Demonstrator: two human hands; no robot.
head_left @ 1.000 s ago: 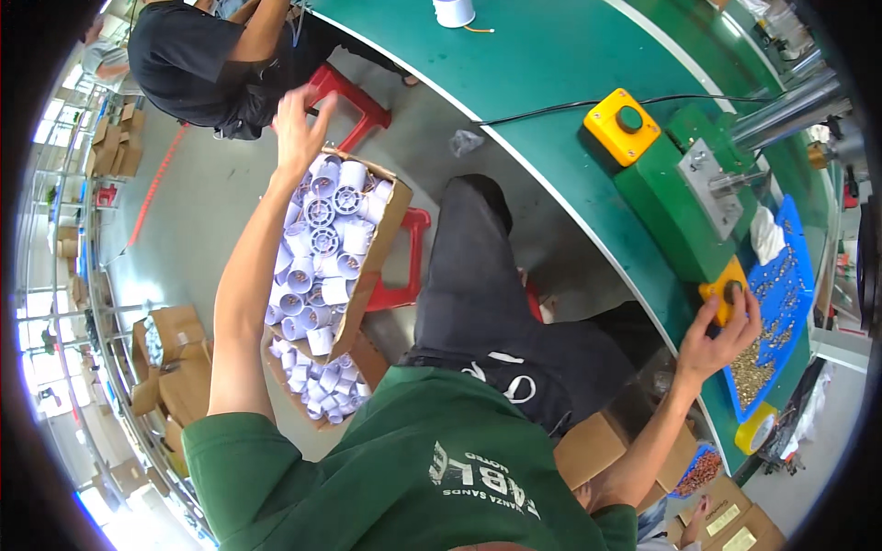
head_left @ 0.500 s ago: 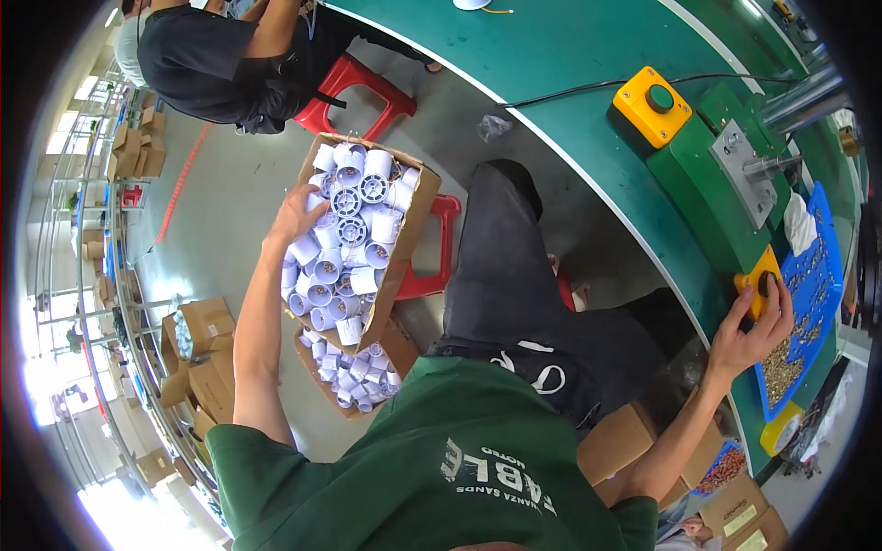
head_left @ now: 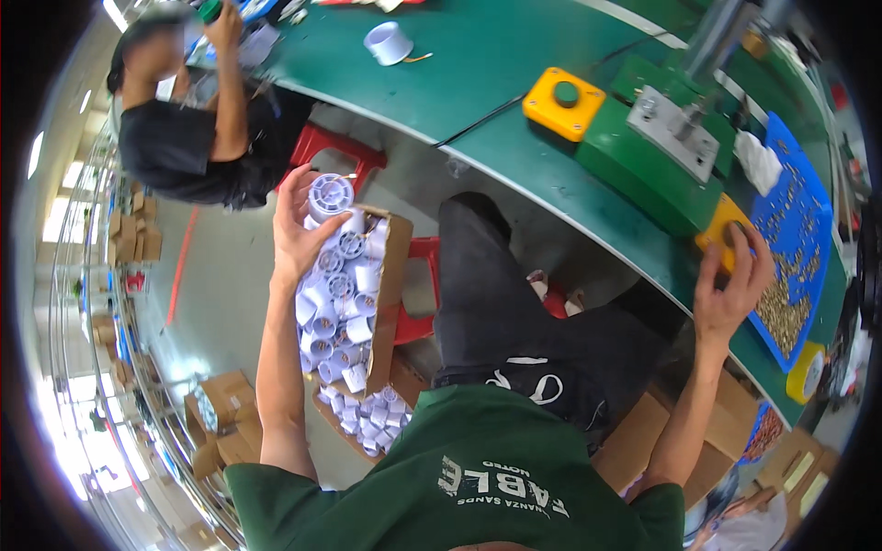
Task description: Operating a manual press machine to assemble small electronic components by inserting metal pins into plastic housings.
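Note:
My left hand (head_left: 301, 228) grips a white plastic cup (head_left: 331, 195) between thumb and fingers. Its ribbed round end faces up, and a short wire sticks out at the side. Just beneath it stands an open cardboard box (head_left: 386, 303) heaped with similar white cups (head_left: 342, 286), some showing brass-coloured bits inside. Over on the right, my right hand (head_left: 732, 285) rests at a yellow button box (head_left: 716, 230). Its fingers are apart, with the fingertips at the dark button. That box sits beside a green press (head_left: 643, 156) with a metal plate.
A second yellow box with a green button (head_left: 563, 103) stands by the press. A blue tray (head_left: 797, 216) holds small brass-coloured parts. Another white cup (head_left: 388, 43) lies on the green table (head_left: 478, 64). Red stools (head_left: 342, 147), a lower carton (head_left: 331, 409) and a seated co-worker (head_left: 188, 138) are leftward.
My left hand has lifted a white cup from the heap in the carton. My right hand stays at the yellow button box. The view has shifted, bringing more of the table and co-worker in.

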